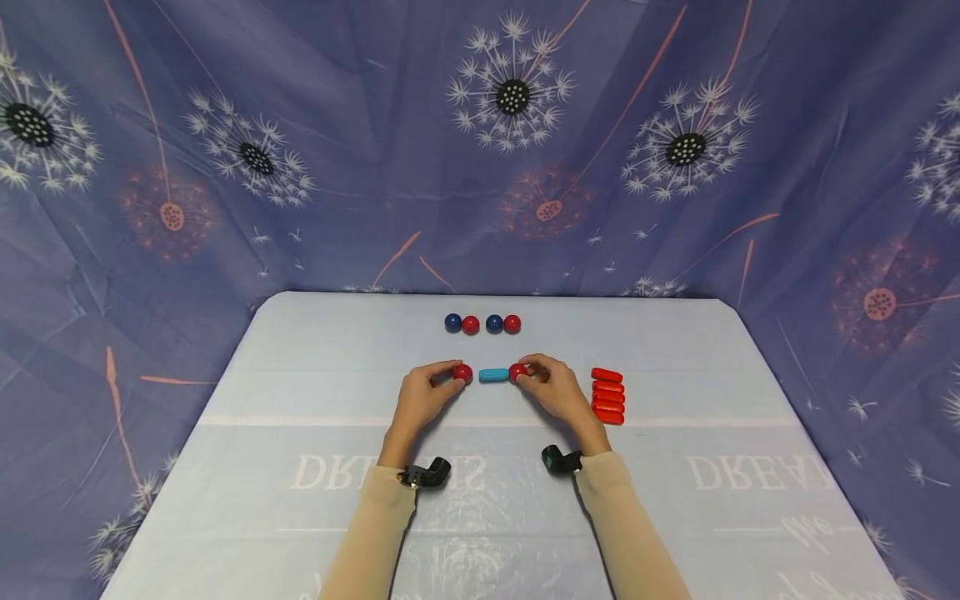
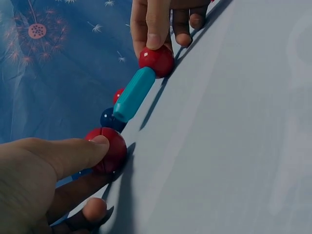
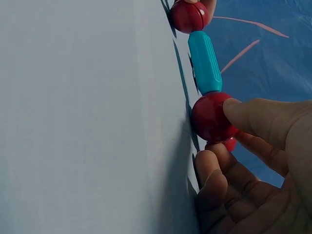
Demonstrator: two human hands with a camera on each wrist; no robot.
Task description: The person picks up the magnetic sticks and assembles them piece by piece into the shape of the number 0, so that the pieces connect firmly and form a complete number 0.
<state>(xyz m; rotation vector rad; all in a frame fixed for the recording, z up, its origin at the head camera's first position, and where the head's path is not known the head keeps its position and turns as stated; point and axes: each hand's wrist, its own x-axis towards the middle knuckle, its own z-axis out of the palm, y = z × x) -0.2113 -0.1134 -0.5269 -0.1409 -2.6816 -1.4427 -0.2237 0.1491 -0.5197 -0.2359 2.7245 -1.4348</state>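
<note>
My left hand point(image 1: 420, 398) pinches a glossy red ball point(image 1: 464, 374) between thumb and fingers, close over the white table. Opposite it, my right hand point(image 1: 561, 392) grips a second red ball point(image 3: 212, 117). A short light-blue ribbed rod point(image 1: 493, 375) lies in line between the two balls. One end of the rod meets the ball in my right hand. Its other end point(image 2: 122, 113) points at the left ball, with a small gap showing in the head view. My right hand's lower fingers are loosely bent below its ball in the right wrist view.
Behind the hands stand two dark-blue balls point(image 1: 453, 322) and two red balls point(image 1: 512, 323) in a row. Several red rods point(image 1: 607, 397) are stacked side by side right of my right hand. The white table point(image 1: 315, 358) ends at a patterned blue cloth point(image 1: 375, 167).
</note>
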